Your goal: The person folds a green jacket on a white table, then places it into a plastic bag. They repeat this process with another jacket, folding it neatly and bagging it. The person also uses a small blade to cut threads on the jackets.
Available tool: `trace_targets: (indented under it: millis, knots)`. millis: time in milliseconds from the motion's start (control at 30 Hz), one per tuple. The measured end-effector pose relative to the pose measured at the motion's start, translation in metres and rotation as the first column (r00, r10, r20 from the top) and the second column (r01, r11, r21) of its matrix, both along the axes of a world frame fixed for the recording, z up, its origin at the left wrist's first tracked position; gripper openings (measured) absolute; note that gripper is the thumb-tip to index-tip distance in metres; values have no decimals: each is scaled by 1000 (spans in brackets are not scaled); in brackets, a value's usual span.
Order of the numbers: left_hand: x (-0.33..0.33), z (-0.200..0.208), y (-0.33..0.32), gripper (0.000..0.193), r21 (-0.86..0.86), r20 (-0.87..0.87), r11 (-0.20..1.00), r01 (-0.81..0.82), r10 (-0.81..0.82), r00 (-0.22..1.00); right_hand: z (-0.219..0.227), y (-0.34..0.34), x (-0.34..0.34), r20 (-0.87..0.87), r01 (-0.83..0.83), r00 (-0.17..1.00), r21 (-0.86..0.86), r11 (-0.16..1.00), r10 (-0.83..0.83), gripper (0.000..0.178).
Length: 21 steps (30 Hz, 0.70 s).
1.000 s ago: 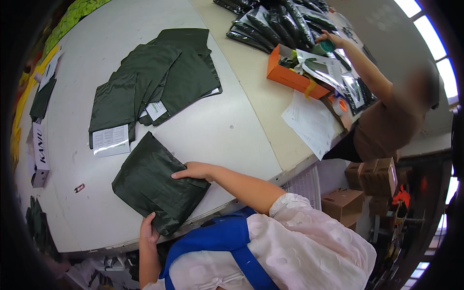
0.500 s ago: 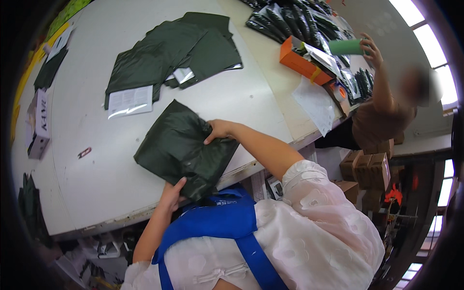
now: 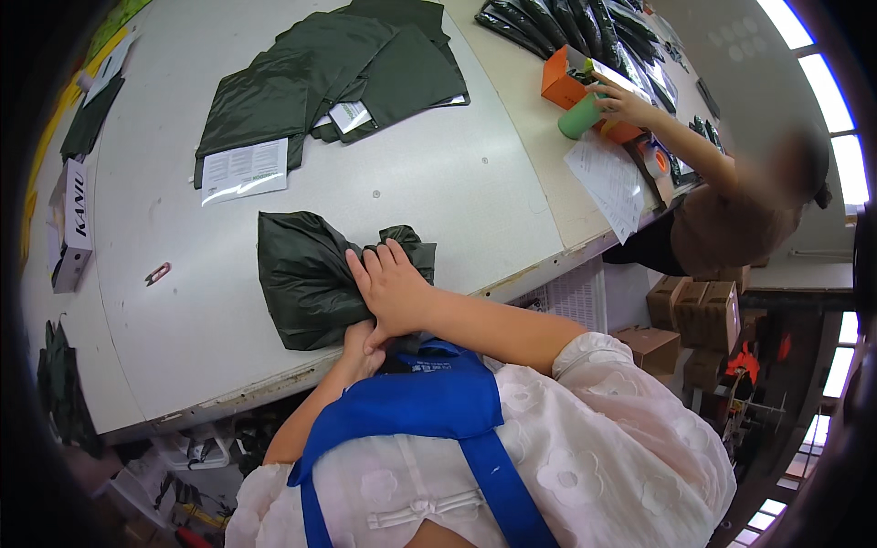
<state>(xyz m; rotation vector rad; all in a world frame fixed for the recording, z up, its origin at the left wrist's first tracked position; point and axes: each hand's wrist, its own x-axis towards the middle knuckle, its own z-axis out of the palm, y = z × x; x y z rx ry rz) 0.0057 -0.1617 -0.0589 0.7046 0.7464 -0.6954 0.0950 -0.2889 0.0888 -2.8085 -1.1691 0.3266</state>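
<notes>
- Head view: a crumpled dark green bundle (image 3: pixel 306 285) of thin, shiny material is at the near edge of the pale table (image 3: pixel 206 338), right in front of the person; whether it rests there or is slightly lifted cannot be told.
- The right hand (image 3: pixel 395 288) lies across the bundle's gathered middle, fingers extended and a little spread; whether they close on the material cannot be told.
- The left hand (image 3: pixel 363 353) is at the bundle's lower edge, its fingertips hidden, so its grip cannot be told.
- Both hands are together, the right thumb lying over the left hand.
- Creases run toward the right fingers; loose material puffs out on either side.
- Farther back on the table lies a spread pile of flat dark green pieces (image 3: pixel 265 102), with a white printed card (image 3: pixel 245 171) at its near left edge.
- A red clip (image 3: pixel 158 273) lies left of the bundle, near a white box (image 3: pixel 75 228).
- On the right, a co-worker's hand (image 3: pixel 626 102) holds a green cylinder (image 3: pixel 578 119) beside an orange box (image 3: pixel 561 80), above white papers (image 3: pixel 607 183).
</notes>
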Motion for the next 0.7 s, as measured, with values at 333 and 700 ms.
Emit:
trace_targets:
  millis: [333,700]
  knots:
    - [1,63,5,34,-322,-15,940,110,-121,992,-3,-15,4,-170,-97,984,-312,945,45,128]
    - [24,133,50,49,-91,296,858,505,-461,836,-18,-23,38,-232,-72,973,-283,956,5,92]
